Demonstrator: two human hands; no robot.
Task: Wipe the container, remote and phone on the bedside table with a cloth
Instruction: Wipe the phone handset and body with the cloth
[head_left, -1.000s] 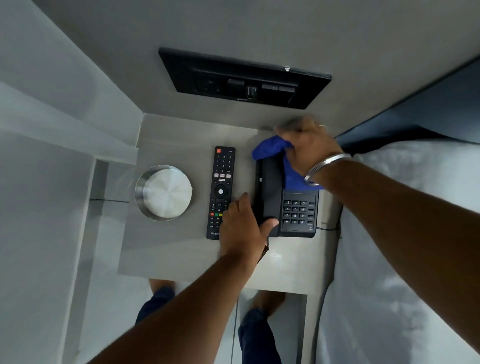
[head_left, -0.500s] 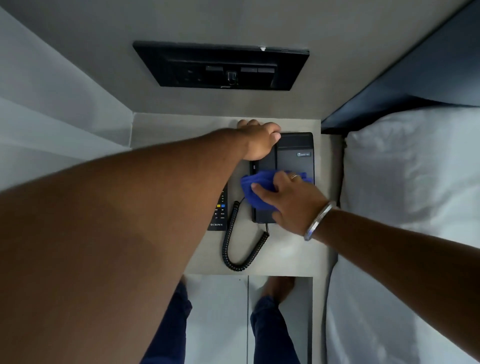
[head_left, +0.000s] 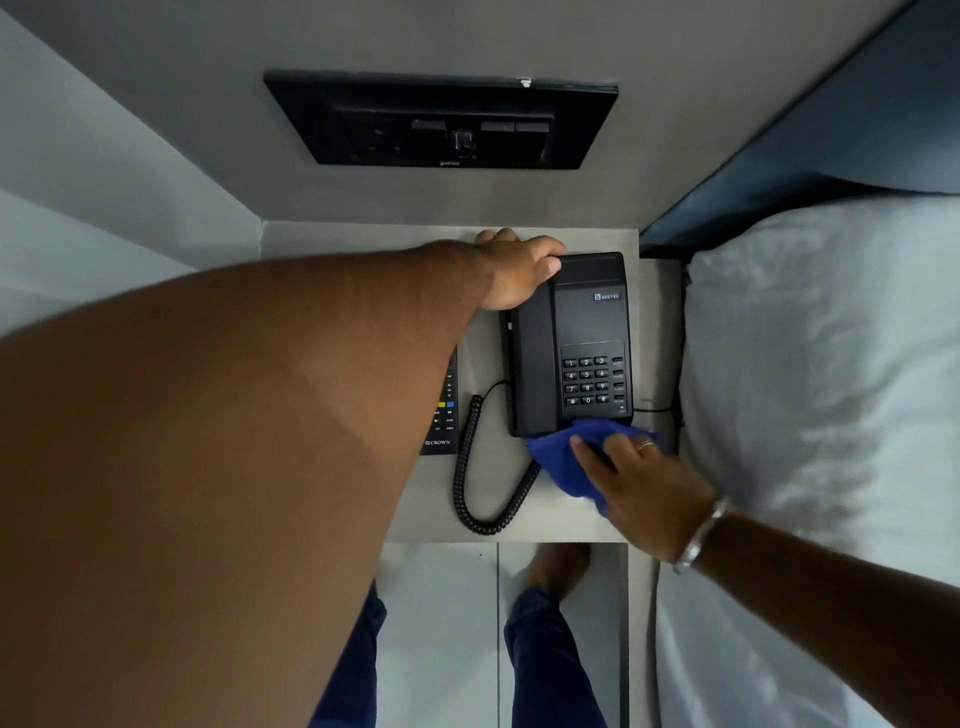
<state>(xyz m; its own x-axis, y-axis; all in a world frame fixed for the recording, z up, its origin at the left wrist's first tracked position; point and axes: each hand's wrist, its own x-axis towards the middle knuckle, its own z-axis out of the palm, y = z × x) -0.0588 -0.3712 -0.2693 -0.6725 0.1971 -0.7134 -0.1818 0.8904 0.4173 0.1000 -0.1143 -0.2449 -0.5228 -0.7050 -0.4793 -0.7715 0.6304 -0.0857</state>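
Note:
A black desk phone (head_left: 569, 343) lies on the grey bedside table (head_left: 498, 512), its coiled cord (head_left: 470, 467) looping toward the near edge. My left hand (head_left: 517, 273) grips the far left corner of the phone. My right hand (head_left: 641, 486) presses a blue cloth (head_left: 563, 457) against the phone's near edge, below the keypad. Only the lower end of the black remote (head_left: 444, 415) shows left of the cord; my left forearm covers the rest. The container is hidden behind that arm.
A black switch panel (head_left: 441, 122) is set in the wall above the table. A white pillow and bedding (head_left: 821, 395) lie close on the right, under a dark headboard (head_left: 852, 130). My legs and feet (head_left: 550, 613) stand on pale floor tiles below the table.
My right hand has slid the blue cloth down from the phone's middle to its near edge, uncovering the keypad. My left hand moved from the phone's near end to its far corner.

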